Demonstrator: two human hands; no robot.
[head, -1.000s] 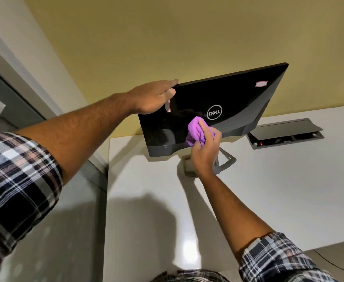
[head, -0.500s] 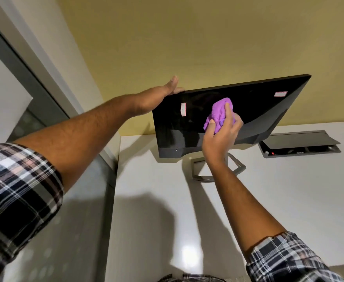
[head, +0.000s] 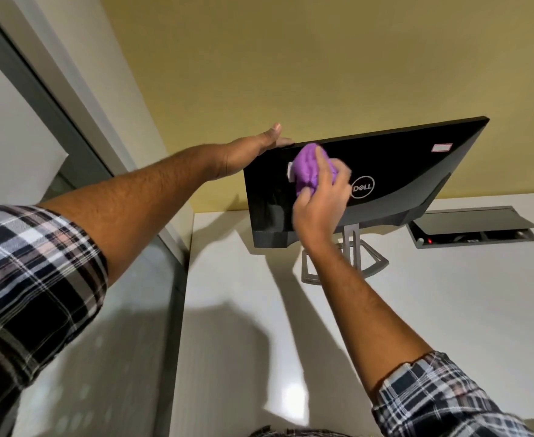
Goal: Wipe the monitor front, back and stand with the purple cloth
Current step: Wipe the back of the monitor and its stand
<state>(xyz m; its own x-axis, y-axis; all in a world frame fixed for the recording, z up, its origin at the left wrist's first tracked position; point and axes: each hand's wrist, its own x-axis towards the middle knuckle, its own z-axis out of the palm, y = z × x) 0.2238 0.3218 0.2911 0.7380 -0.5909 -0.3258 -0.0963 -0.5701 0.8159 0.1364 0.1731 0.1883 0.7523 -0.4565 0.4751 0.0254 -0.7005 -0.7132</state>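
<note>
at the far left a plaid sleeve [head: 32, 279] covers the upper part of the left arm, which reaches across a grey partition edge [head: 177, 279] toward the screen. the left hand [head: 253, 149] lies flat with its fingers straight and together, resting on the upper left corner of the monitor [head: 401, 171] and gripping nothing; it looks to be steadying the panel. the monitor stands on the white desk [head: 448, 310] with its glossy black back and logo [head: 362, 187] turned to the camera, and its top edge slopes down to the left in this view.

just right of that corner the purple cloth [head: 308, 170] is bunched into a wad and pressed against the upper left of the back panel, partly covering a small white sticker [head: 290, 171]. the right hand [head: 319, 200] has its fingers and thumb curled round the cloth, pinning it to the panel. below it the grey stand [head: 370, 263] rests on the desk, with no cloth on it. at the right, a pink-edged label [head: 441, 147] sits near the top right corner, and an open cable box [head: 471, 228] is set into the desk.

judging from this, the back is being wiped, with its right half and lower grey band probably still to do. the stand seems left to do. whether the front is finished cannot be told, since it faces away.
</note>
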